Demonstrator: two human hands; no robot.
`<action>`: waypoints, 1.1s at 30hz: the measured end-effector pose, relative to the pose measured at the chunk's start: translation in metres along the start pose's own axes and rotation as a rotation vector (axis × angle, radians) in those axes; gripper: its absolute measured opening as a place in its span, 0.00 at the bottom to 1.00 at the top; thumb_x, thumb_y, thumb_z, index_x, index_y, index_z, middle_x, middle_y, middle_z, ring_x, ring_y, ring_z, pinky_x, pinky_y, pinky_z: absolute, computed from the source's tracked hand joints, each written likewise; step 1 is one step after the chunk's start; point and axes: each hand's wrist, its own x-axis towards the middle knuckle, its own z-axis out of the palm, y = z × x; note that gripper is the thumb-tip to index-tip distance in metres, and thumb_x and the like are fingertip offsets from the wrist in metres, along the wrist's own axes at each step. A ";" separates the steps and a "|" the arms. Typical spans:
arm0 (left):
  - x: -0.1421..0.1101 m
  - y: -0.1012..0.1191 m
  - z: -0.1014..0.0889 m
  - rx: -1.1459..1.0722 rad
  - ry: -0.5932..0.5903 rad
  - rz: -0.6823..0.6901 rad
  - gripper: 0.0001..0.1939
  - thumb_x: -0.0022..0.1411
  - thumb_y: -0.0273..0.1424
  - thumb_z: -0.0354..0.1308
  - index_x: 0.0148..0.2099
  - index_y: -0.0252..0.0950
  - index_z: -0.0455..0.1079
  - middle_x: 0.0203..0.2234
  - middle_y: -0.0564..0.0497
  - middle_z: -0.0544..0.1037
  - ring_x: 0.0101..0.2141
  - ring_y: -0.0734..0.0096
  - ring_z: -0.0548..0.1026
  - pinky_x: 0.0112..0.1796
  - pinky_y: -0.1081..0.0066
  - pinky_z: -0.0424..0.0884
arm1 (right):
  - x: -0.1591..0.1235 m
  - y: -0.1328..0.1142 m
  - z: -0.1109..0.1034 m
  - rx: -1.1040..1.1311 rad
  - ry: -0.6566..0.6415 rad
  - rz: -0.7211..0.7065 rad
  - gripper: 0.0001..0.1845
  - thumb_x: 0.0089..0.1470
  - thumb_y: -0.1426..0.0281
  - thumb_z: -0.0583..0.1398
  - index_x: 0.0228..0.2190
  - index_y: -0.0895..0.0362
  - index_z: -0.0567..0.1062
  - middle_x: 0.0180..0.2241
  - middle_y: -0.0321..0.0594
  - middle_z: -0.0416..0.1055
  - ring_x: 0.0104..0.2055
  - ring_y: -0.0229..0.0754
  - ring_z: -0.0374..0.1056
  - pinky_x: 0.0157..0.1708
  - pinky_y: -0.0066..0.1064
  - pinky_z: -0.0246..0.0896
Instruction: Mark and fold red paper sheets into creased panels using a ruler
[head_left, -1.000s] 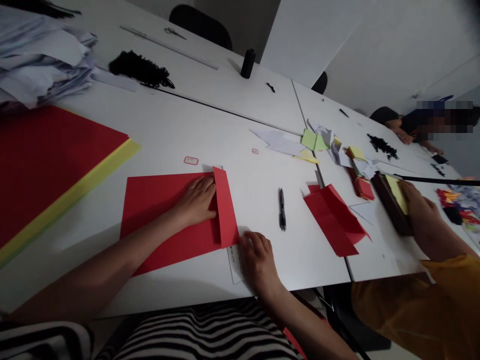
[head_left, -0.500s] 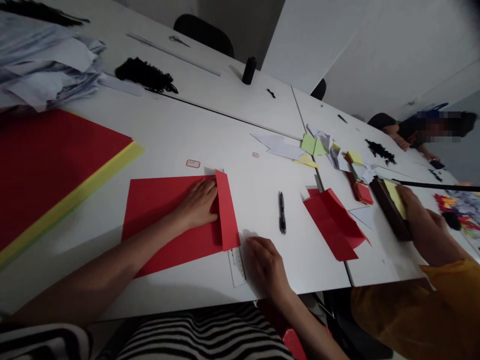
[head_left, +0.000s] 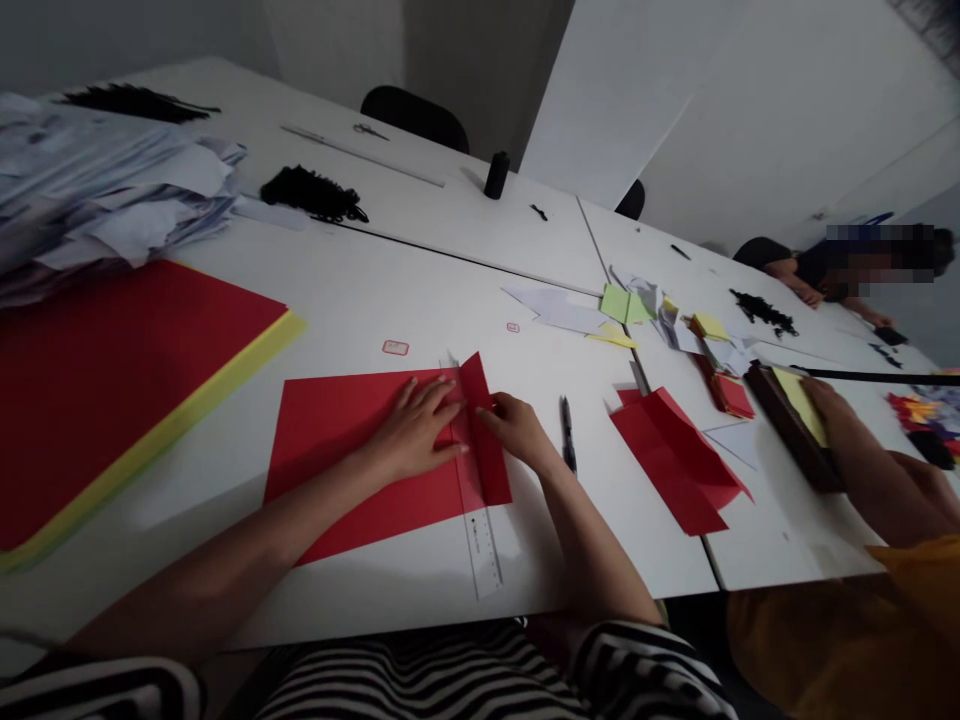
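Note:
A red paper sheet lies flat on the white table, its right edge turned over into a narrow folded strip. My left hand rests palm down on the sheet with fingers spread, fingertips against the fold. My right hand presses its fingers on the folded strip from the right side. A clear plastic ruler sticks out from under the fold toward the table's near edge. A black pen lies just right of my right hand.
A stack of large red and yellow sheets fills the left. Crumpled white paper piles up behind it. A folded red piece and paper scraps lie to the right. A person in orange holds a dark box.
My right hand has left the ruler near the table edge and moved up onto the folded strip. The view has shifted, and the ruler now shows further out from under the paper.

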 end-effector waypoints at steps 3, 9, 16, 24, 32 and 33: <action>-0.003 -0.004 -0.005 -0.015 -0.028 0.022 0.32 0.63 0.49 0.52 0.62 0.36 0.60 0.64 0.41 0.56 0.65 0.51 0.49 0.63 0.46 0.41 | 0.007 0.013 -0.006 0.022 -0.005 0.050 0.13 0.51 0.61 0.57 0.24 0.57 0.72 0.23 0.36 0.70 0.27 0.40 0.64 0.27 0.29 0.56; -0.018 -0.021 -0.017 -0.026 -0.074 -0.004 0.34 0.63 0.53 0.49 0.64 0.39 0.59 0.65 0.43 0.54 0.65 0.52 0.49 0.62 0.48 0.44 | 0.003 0.034 -0.029 0.150 0.010 0.147 0.14 0.49 0.58 0.57 0.27 0.57 0.72 0.26 0.38 0.72 0.28 0.42 0.66 0.25 0.29 0.57; -0.015 -0.025 -0.019 -0.030 -0.086 0.009 0.33 0.63 0.52 0.49 0.64 0.40 0.59 0.66 0.45 0.53 0.65 0.54 0.50 0.63 0.50 0.44 | 0.002 0.042 -0.037 0.418 -0.058 0.218 0.16 0.48 0.56 0.60 0.31 0.56 0.73 0.29 0.37 0.73 0.31 0.44 0.70 0.29 0.31 0.64; -0.016 -0.030 -0.015 -0.023 -0.039 0.052 0.32 0.64 0.50 0.50 0.64 0.39 0.58 0.66 0.44 0.52 0.64 0.54 0.52 0.63 0.53 0.44 | 0.001 0.044 -0.039 0.454 -0.054 0.257 0.16 0.49 0.56 0.61 0.31 0.56 0.73 0.28 0.37 0.73 0.30 0.43 0.69 0.28 0.31 0.63; -0.017 -0.030 -0.018 -0.049 -0.026 0.065 0.30 0.64 0.48 0.52 0.63 0.41 0.58 0.65 0.45 0.55 0.63 0.54 0.53 0.62 0.52 0.48 | 0.000 0.045 -0.041 0.448 -0.046 0.247 0.19 0.49 0.53 0.61 0.33 0.56 0.73 0.30 0.38 0.74 0.29 0.42 0.69 0.27 0.31 0.63; -0.017 -0.030 -0.018 -0.052 -0.029 0.062 0.30 0.63 0.48 0.52 0.63 0.41 0.58 0.65 0.45 0.55 0.64 0.53 0.53 0.62 0.51 0.48 | 0.000 0.046 -0.041 0.447 -0.042 0.248 0.19 0.48 0.53 0.61 0.33 0.56 0.72 0.30 0.39 0.74 0.29 0.43 0.69 0.27 0.31 0.63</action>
